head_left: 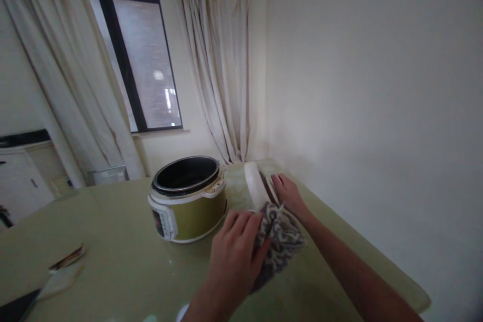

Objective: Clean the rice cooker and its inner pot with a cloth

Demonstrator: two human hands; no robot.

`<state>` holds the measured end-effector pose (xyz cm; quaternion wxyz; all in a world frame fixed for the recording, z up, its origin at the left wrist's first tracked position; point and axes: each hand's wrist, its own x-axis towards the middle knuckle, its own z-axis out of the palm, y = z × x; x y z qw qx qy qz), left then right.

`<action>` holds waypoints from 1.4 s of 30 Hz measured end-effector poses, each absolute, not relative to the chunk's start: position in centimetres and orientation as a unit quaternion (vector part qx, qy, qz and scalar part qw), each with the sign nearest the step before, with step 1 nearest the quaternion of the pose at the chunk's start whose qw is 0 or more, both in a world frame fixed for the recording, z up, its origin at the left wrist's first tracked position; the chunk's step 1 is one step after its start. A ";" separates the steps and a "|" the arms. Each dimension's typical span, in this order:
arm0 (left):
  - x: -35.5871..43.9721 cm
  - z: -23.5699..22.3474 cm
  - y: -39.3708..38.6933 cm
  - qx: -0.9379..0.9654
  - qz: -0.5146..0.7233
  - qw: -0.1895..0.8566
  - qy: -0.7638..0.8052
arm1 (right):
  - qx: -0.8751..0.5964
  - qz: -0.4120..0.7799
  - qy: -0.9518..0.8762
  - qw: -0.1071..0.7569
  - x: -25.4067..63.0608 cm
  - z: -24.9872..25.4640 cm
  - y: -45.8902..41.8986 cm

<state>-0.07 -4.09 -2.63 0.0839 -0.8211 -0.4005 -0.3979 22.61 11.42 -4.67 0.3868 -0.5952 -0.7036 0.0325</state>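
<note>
My left hand (236,249) is closed on a grey and white patterned cloth (279,239), which hangs down to the right of the fingers. The cloth meets the lower edge of a white lid (255,185) that stands tilted on its side. My right hand (289,193) grips the lid from its right side; part of the lid's underside is hidden behind the fingers. Left of both hands, a green and white electric pressure cooker (199,216) stands lidless, its dark inner pot (186,173) showing.
The pale green table (121,251) reaches the wall on the right. At its left lie a small brown and white item (67,258) and a dark flat object (18,306). A window (145,60) and curtains (222,60) are behind. A white cabinet (22,186) stands far left.
</note>
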 end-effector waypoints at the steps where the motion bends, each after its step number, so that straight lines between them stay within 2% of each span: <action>1: -0.9 -3.4 -4.0 -0.809 -0.404 0.079 -0.420 | -0.608 0.019 -0.713 0.348 22.4 -4.1 11.6; 5: -2.4 -7.1 -3.5 -0.757 -0.429 0.010 -0.493 | -0.621 -0.050 -0.762 0.174 21.0 -2.8 12.5; 13: -2.4 -13.6 -1.5 -0.638 -0.502 -0.120 -0.572 | -0.577 -0.063 -0.810 0.079 18.7 -6.4 13.6; 18: -1.7 -14.3 0.5 -0.616 -0.478 -0.107 -0.616 | -0.560 -0.061 -0.824 0.066 17.9 -8.1 13.6; 24: 3.4 -13.6 3.1 -0.668 -0.291 -0.058 -0.683 | -0.527 -0.048 -0.847 0.048 18.7 -9.2 13.3; 28: 4.9 -12.2 6.6 -0.673 -0.230 -0.061 -0.700 | -0.520 -0.041 -0.852 0.051 19.6 -9.4 13.6; 36: 2.9 -10.6 14.3 -0.732 -0.222 -0.112 -0.634 | -0.519 -0.036 -0.850 0.083 19.9 -9.5 13.4; 39: 2.4 -10.6 13.2 -0.748 -0.227 -0.108 -0.615 | -0.509 -0.002 -0.854 0.106 20.3 -9.4 13.5; 42: 1.5 -11.4 10.0 -0.764 -0.233 -0.102 -0.593 | -0.497 0.085 -0.858 0.094 21.3 -8.7 14.1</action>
